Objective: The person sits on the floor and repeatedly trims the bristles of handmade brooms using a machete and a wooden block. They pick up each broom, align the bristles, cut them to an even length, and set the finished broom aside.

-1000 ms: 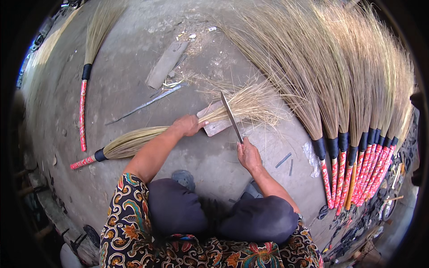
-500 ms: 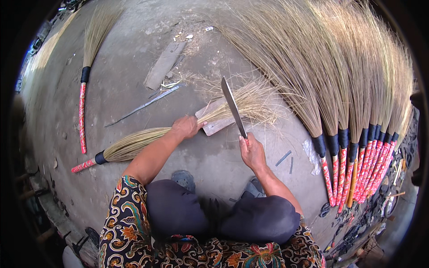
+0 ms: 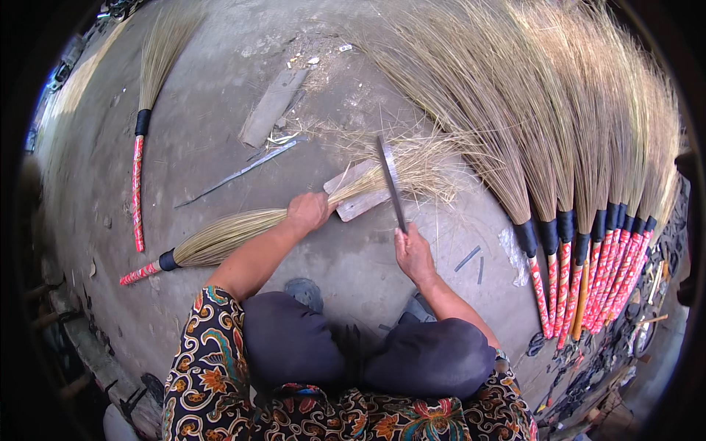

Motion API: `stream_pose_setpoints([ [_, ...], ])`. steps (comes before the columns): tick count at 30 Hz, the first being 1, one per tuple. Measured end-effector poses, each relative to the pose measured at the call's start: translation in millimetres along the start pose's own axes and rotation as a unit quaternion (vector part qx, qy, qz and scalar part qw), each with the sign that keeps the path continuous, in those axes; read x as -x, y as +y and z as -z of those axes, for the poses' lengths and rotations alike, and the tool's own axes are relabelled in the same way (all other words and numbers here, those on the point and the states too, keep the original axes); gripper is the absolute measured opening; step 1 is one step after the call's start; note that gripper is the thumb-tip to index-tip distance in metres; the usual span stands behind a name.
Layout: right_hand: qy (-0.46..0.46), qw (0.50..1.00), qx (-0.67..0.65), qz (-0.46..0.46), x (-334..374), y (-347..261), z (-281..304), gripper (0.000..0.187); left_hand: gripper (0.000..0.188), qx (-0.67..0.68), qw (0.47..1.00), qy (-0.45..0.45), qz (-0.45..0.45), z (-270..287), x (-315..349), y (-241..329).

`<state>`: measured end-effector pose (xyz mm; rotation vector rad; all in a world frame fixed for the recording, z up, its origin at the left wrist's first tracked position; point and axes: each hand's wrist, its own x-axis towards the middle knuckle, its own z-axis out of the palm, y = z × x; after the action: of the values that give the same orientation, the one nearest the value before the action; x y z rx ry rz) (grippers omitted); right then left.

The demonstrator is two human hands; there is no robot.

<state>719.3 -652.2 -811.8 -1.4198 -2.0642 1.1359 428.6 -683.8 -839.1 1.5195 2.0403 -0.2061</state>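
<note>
A grass broom (image 3: pixel 228 234) lies slantwise before me, its red patterned handle at the left and its bristles running right. My left hand (image 3: pixel 309 211) is wrapped round the bristles partway along. Beyond that hand the bristle ends fan out across a small wooden block (image 3: pixel 365 208) on the ground. In my right hand (image 3: pixel 414 252) is a machete (image 3: pixel 392 184), gripped by its handle, which the fingers mostly hide. Its long blade points away from me and crosses over the bristles beside the block. Whether the edge touches them, I cannot tell.
Several finished brooms (image 3: pixel 566 220) lie fanned out at the right, and another broom (image 3: pixel 140 147) lies at the far left. A flat plank (image 3: pixel 272 108) and a thin dark strip (image 3: pixel 239 173) rest beyond my left hand. Scraps (image 3: pixel 588 382) litter the lower right.
The machete's blade has tilted and shifted slightly right, now over the bristles. My left hand keeps its hold on the broom, its fingers drawn in closer.
</note>
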Motion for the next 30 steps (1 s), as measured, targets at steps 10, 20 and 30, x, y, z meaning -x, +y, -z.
stream_pose_setpoints([
  [10, -0.038, 0.998, 0.029, -0.036, 4, -5, 8, 0.027, 0.053, 0.023, 0.999, 0.035, -0.007, -7, 6, 0],
  [20, 0.000, 1.000, 0.010, -0.014, 7, 3, -2, 0.024, 0.049, 0.032, 0.999, 0.039, 0.002, -9, 7, 2],
  [30, 0.073, 0.997, -0.033, 0.020, 14, -8, -4, 0.026, 0.047, 0.022, 0.997, 0.068, 0.024, 0, -5, -1],
])
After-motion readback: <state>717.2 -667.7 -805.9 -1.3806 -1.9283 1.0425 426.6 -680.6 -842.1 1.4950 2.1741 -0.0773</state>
